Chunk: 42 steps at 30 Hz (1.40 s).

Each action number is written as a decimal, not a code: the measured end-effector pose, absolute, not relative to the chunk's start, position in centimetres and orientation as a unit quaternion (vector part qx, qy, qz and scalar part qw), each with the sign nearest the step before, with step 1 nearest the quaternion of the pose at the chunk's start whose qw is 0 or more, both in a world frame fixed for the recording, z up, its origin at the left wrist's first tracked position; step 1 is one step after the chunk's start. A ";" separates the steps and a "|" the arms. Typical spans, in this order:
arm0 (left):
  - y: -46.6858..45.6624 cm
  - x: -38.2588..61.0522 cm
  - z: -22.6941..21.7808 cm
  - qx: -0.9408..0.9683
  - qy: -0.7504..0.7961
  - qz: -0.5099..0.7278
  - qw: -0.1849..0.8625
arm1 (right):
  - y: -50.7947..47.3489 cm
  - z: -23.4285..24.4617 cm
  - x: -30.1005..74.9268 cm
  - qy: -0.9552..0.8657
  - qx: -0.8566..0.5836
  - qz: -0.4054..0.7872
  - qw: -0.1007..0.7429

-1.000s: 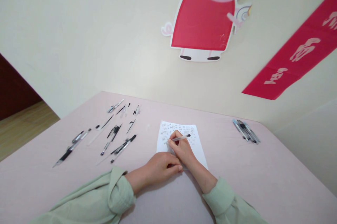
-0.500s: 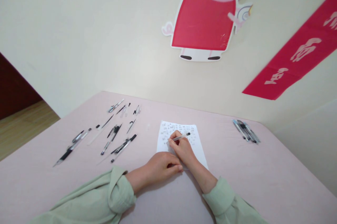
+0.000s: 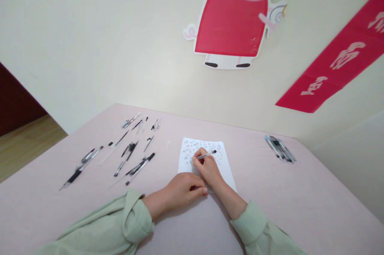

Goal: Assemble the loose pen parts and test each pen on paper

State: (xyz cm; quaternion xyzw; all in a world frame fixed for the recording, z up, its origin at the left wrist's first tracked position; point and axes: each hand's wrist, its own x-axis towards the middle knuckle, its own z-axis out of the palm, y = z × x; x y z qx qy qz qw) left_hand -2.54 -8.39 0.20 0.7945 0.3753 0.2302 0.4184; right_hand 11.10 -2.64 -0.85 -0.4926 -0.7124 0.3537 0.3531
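My right hand (image 3: 209,170) is closed around a pen (image 3: 207,155) with a clear barrel and a dark end. The pen slants, its tip down at the paper on the left and its dark end up to the right. Beneath it lies a white sheet of paper (image 3: 227,172) with rows of dark handwriting on its upper part. My left hand (image 3: 186,188) rests across the sheet's lower left edge, touching my right wrist or close beside it. Its fingers are loosely bent, the thumb is apart from them, and nothing shows in its grasp.
Loose pens and pen parts (image 3: 129,155) are spread over the left of the pink-covered table (image 3: 255,211). A bundle of several pens (image 3: 280,149) lies at the far right. Behind the table is a pale wall with a red cartoon cutout (image 3: 232,19) and a red banner (image 3: 327,75).
The view has shifted very slightly. Both hands and the pen hold nearly the same position on the sheet.
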 end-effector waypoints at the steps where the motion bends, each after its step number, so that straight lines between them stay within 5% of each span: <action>1: -8.4 -2.5 0.2 0.794 0.375 0.231 0.419 | -2.7 -0.8 11.1 -0.712 -0.494 0.355 0.351; 42: -8.5 -2.4 0.1 0.791 0.377 0.237 0.420 | -2.8 -0.6 11.2 -0.711 -0.480 0.357 0.371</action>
